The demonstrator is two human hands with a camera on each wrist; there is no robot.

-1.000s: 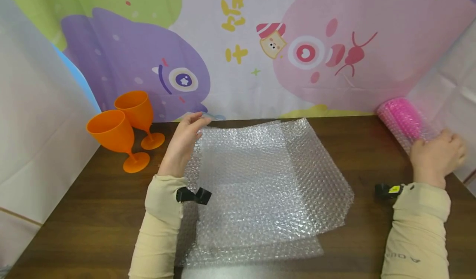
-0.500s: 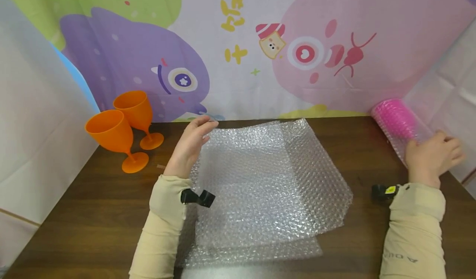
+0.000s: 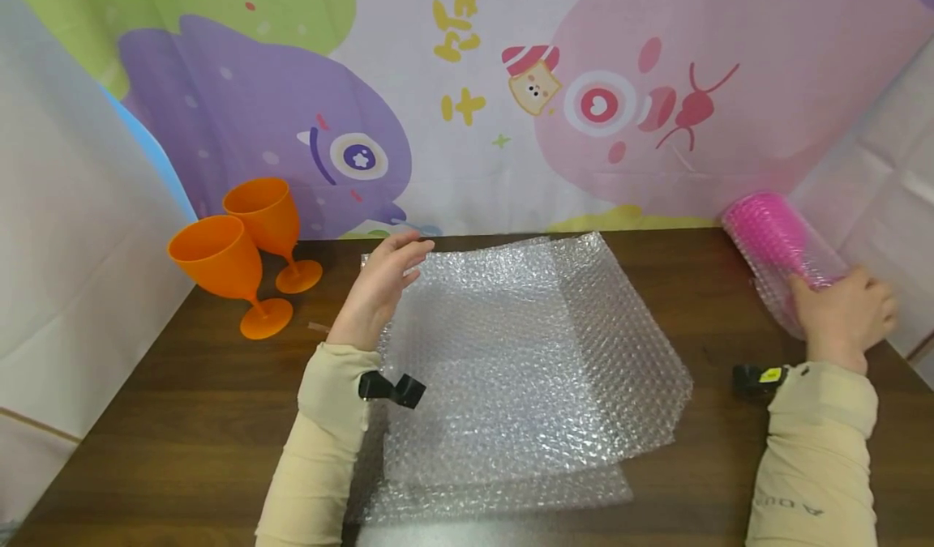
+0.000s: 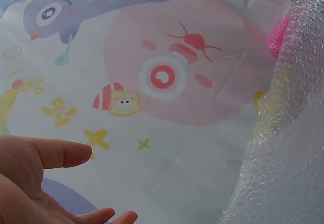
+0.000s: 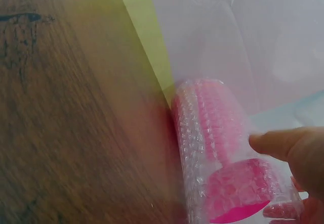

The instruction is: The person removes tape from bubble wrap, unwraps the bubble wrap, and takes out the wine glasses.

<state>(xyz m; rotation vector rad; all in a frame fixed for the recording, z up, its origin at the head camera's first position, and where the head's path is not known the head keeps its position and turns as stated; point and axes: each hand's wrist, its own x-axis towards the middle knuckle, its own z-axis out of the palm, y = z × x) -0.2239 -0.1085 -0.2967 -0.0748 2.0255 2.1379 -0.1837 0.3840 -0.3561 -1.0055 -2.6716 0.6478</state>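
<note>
A pink goblet (image 3: 768, 227) rolled in clear bubble wrap lies on its side at the back right. My right hand (image 3: 842, 314) holds the near end of this roll. In the right wrist view, the thumb (image 5: 276, 142) lies along the wrap beside the goblet's round foot (image 5: 240, 188), and fingertips show on the far side. My left hand (image 3: 379, 292) hovers at the left edge of the flat bubble wrap sheets (image 3: 496, 369), fingers loosely extended and holding nothing. Its thumb (image 4: 63, 153) stands apart from the fingers in the left wrist view.
Two orange goblets (image 3: 219, 255) stand upright at the left of the dark wooden table (image 3: 182, 442). A cartoon-printed cloth (image 3: 474, 182) hangs behind the table, and pale sheeting flanks both sides. A small strip (image 3: 318, 327) lies near the goblets.
The wrapped pink goblet has shifted slightly left with my right hand at its near end. My left hand has moved a little to the right. The bubble wrap sheets and orange goblets stay put.
</note>
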